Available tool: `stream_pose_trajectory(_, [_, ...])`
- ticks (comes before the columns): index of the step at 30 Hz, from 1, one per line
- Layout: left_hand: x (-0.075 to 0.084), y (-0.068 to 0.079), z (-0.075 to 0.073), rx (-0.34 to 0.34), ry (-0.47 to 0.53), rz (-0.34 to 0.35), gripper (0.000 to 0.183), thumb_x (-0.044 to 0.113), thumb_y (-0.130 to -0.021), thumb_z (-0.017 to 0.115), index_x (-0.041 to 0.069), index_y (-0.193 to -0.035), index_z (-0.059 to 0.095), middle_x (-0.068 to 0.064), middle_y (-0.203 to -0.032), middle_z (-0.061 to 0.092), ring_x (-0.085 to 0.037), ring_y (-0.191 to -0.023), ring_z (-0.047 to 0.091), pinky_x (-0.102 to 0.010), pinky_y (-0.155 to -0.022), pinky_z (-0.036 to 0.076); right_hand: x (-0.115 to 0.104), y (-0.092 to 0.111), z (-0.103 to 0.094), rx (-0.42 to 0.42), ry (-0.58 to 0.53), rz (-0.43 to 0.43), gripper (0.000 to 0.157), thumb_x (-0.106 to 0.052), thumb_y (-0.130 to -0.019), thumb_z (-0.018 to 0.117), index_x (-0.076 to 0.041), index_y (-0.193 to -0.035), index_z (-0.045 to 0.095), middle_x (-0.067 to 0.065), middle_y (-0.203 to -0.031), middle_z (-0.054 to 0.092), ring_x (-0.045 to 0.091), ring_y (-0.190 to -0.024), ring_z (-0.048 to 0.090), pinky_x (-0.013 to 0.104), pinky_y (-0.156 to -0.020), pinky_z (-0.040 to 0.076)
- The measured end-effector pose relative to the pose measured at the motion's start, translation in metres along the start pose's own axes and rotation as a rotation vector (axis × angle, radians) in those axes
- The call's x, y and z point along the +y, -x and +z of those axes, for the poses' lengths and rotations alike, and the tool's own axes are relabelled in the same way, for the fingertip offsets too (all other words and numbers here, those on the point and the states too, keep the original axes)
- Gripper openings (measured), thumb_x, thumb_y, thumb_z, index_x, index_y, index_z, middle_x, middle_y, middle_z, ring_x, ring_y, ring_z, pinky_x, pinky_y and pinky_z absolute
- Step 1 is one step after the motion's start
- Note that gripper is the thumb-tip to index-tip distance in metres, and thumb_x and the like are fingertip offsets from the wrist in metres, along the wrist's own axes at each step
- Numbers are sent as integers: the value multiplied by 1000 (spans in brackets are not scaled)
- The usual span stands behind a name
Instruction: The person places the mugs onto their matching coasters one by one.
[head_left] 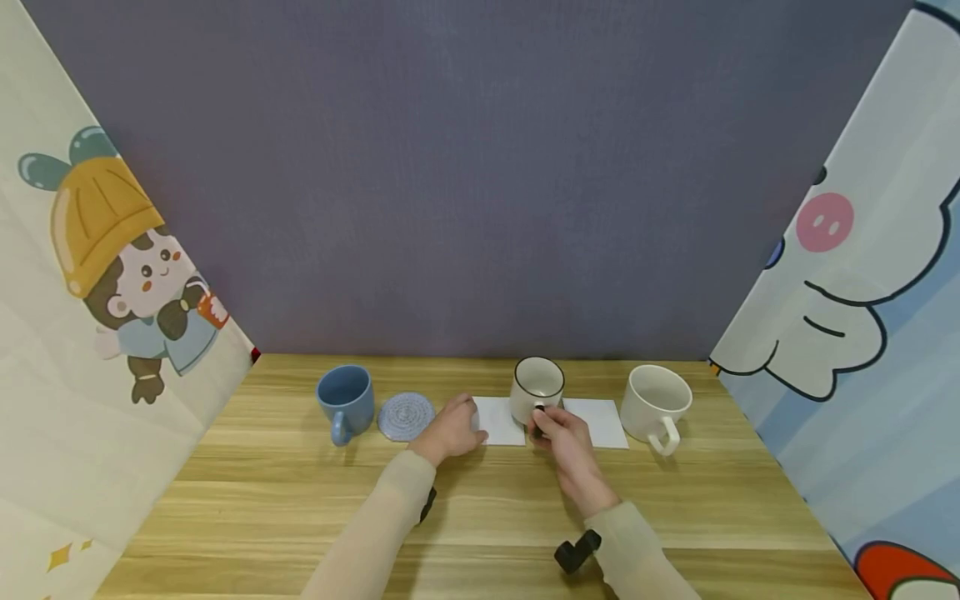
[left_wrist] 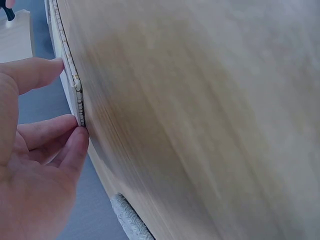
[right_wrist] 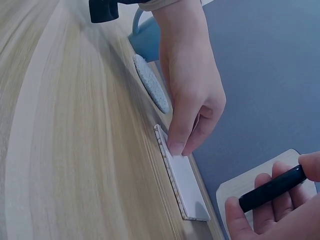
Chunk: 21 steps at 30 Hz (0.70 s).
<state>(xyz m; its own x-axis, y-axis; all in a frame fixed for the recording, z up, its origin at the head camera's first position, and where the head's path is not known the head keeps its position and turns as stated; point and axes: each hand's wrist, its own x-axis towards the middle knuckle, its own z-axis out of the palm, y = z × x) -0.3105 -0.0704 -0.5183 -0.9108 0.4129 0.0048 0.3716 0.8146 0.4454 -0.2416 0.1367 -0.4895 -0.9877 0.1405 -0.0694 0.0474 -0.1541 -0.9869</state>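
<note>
My left hand (head_left: 450, 429) holds the left end of a white square coaster (head_left: 501, 423), thumb and fingertips at its edges. In the right wrist view that coaster (right_wrist: 187, 185) lies flat on the table, its side edge patterned. A cream mug with a black rim (head_left: 537, 382) stands upright over the coaster's right side, its black handle toward me. My right hand (head_left: 570, 450) grips this handle (right_wrist: 272, 189) between thumb and fingers. The mug's base is partly hidden, so I cannot tell whether it touches anything. Right of the mug lies another white square coaster (head_left: 597, 423).
A blue mug (head_left: 347, 396) stands at the left, beside a round blue-grey woven coaster (head_left: 406, 417). At the right stands a plain white mug (head_left: 654, 404). All are on the wooden table (head_left: 495, 533), with a grey panel (head_left: 480, 183) rising behind its far edge.
</note>
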Motion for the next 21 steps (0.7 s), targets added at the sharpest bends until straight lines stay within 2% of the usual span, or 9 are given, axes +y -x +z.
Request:
stream_pose_trajectory(7, [0,0,1,-3,5,1,56,28,-91,74,-10,-130,60,-20,-144,50,-39,-136,46,-46,-112,41,0,1,4,8,0,-1,16,-7,-99,65,9,-99,65,4,-81,67,17,-82,63,39,-82,56])
stream_pose_trajectory(13, [0,-1,1,5,9,0,55,28,-90,75,-10,-128,61,-18,-140,52,-38,-133,49,-45,-110,43,0,2,9,7,-21,8,13,-5,-98,66,7,-98,64,7,-83,67,19,-82,62,38,-81,57])
stream_pose_trajectory(21, [1,-2,0,14,-2,6,56,28,-89,75,-10,-128,61,-21,-140,52,-40,-133,49,-47,-112,42,3,0,12,2,-20,-6,12,-3,-98,64,8,-96,64,9,-82,67,19,-81,62,40,-81,57])
